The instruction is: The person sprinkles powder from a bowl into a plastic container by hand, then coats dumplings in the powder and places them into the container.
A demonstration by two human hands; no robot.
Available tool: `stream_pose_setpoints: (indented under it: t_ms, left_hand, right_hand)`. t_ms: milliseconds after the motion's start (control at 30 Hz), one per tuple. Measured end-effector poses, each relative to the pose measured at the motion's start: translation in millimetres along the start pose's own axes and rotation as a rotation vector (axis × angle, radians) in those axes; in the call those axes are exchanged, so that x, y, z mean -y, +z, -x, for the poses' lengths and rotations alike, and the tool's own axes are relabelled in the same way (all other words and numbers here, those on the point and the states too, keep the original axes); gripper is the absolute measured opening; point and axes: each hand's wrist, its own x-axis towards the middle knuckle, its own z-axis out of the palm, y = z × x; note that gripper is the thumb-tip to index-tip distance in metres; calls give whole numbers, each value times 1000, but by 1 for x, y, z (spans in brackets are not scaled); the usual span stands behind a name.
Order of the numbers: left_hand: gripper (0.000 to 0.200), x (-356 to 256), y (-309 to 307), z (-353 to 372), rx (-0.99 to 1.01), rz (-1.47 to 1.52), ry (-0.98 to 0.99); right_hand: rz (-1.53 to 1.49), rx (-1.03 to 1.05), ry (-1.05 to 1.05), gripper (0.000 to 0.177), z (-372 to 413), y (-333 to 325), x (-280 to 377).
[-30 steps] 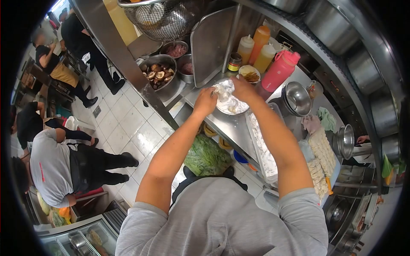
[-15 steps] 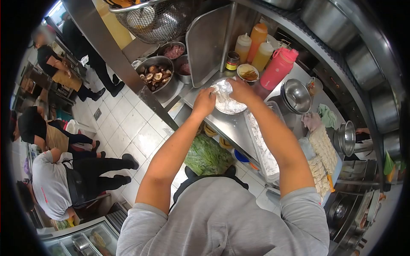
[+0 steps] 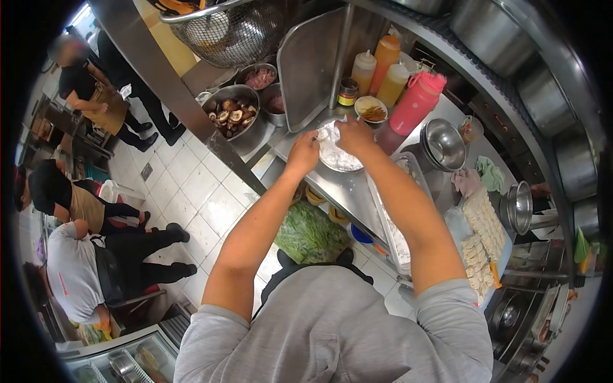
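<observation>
Starting at the left edge, who is there? asks the first.

Other people, says the second. A person in a grey shirt is bent low at lower left. A crouching person in an apron is just above. A standing person is at upper left. All are on the white tiled floor, well apart from the counter.

And toward the middle?

A wire basket hangs at the top. Below it, a metal bowl of mushrooms sits at the left end of the steel counter. A bag of greens lies lower, beneath the counter's edge.

What about the wearer's hands?

Both meet at upper centre over a round flour bowl. The left hand has its fingers pinched on the left edge of a white lump. The right hand has its fingers closed over the lump's upper right. The lump is held between them, just above the flour. Whether it is dough or a wrapper cannot be told.

And to the right?

A small tin, three squeeze bottles and a dish of browned food stand behind the hands. Next comes a pink bottle, with stacked metal bowls right of it. A floured tray runs down under the right forearm. Rows of dumplings lie to its right, near a green cloth.
</observation>
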Motion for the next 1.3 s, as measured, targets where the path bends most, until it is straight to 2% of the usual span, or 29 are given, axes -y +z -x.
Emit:
stream_pose_setpoints:
  t_ms: [67, 167, 233, 333, 367, 467, 500, 533, 600, 633, 700, 733, 800, 933, 1033, 1133, 1233, 1300]
  left_hand:
    - [30, 1, 2, 0, 14, -5, -7]
    - [31, -1, 1, -2, 29, -5, -9]
    - [31, 0, 2, -2, 9, 5, -10]
    - [32, -2, 2, -2, 7, -15, -18]
    - [32, -2, 2, -3, 9, -17, -16]
    - [31, -1, 1, -5, 32, -19, -14]
    - [30, -4, 0, -4, 30, -31, -24]
    - [30, -5, 0, -3, 27, -43, -33]
    - [30, -3, 0, -3, 29, -46, -21]
    - [30, -2, 0, -3, 26, -48, -9]
    - [29, -1, 0, -3, 25, -46, -7]
    - [29, -1, 0, -2, 27, -45, -3]
    - [29, -2, 1, -2, 28, -38, -4]
    - [28, -2, -2, 0, 46, -28, -5]
    - [27, 4, 0, -2, 67, 67, -52]
    - [26, 1, -1, 0, 53, 18, -32]
    - [25, 0, 0, 0, 43, -11, -13]
    - [25, 5, 3, -3, 56, 46, -38]
  right_hand:
    - [-53, 10, -13, 64, 6, -10, -6]
    - [-152, -87, -72, 66, 18, -13, -10]
    - [-22, 44, -26, 63, 27, -12, -10]
    - [-65, 72, -3, 58, 15, 9, -20]
    - [-93, -73, -53, 52, 14, 14, -25]
    - [-258, -157, -132, 49, -5, 18, -45]
    - [-317, -136, -135, 46, 11, -9, -38]
    - [-318, -134, -132, 46, 16, -20, -36]
    - [-409, -16, -27, 59, 19, -29, -35]
    - [-409, -15, -28, 59, 21, -27, -34]
    - [-186, 45, 87, 51, 28, -17, -28]
    - [-186, 47, 87, 51, 28, -7, -26]
    - [4, 48, 110, 50, 25, 14, -24]
    - [-220, -141, 94, 43, 14, 26, -37]
    - [-330, -29, 135, 50, 16, -7, -48]
    - [-170, 68, 103, 47, 35, -31, -43]
    - [1, 147, 26, 44, 36, -11, -33]
    - [11, 80, 47, 45, 39, 4, -28]
